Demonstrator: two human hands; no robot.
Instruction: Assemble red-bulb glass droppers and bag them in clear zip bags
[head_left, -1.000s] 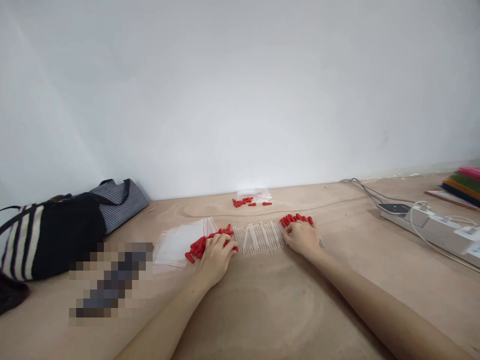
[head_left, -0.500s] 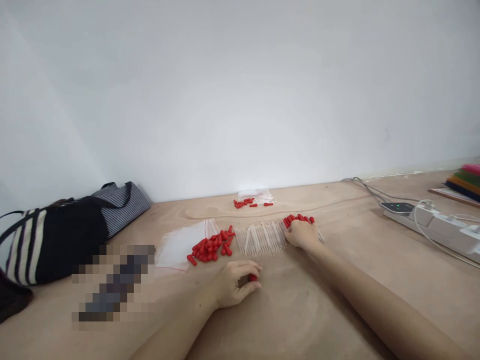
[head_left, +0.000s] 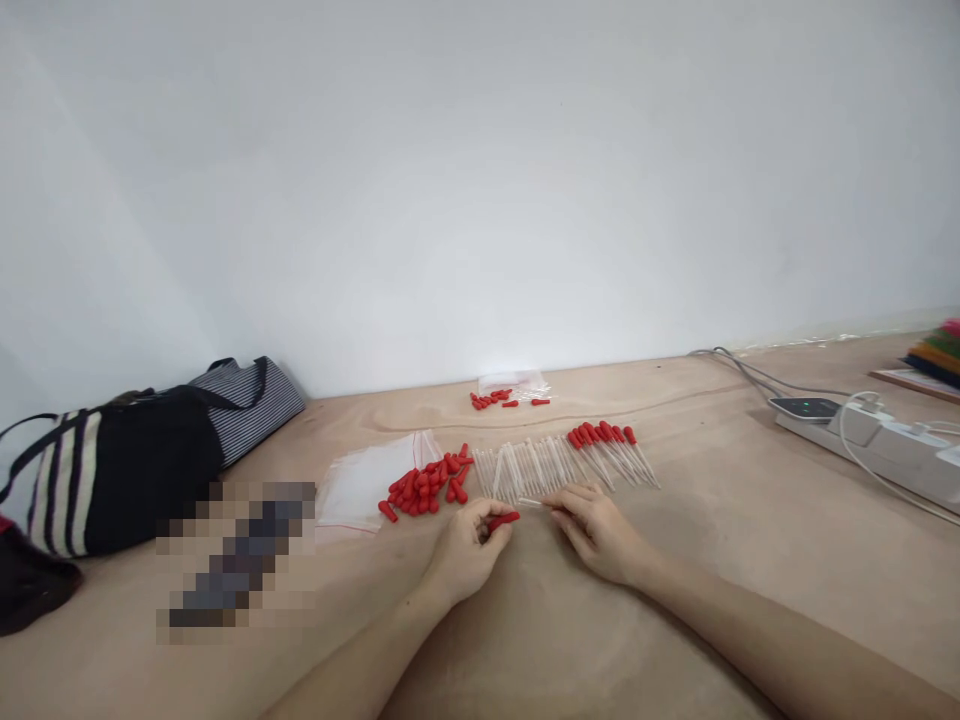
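Between thumb and fingers, my left hand holds a red rubber dropper bulb, its narrow end toward the right. My right hand pinches a thin clear glass tube whose free end points left at the bulb; a small gap parts the two. Just beyond my hands lies a row of loose clear tubes. To its left is a pile of red bulbs, partly on clear zip bags. Right of the row lie several droppers with red bulbs fitted.
Near the wall sit a small bag with tubes and several red bulbs. At left are a black striped bag and a blurred-out object. A white power strip with cables and a stack of coloured items stand at right.
My right hand has come back from the fitted droppers toward my left hand and now holds a glass tube. In my left hand the red bulb shows more, turned toward the right.
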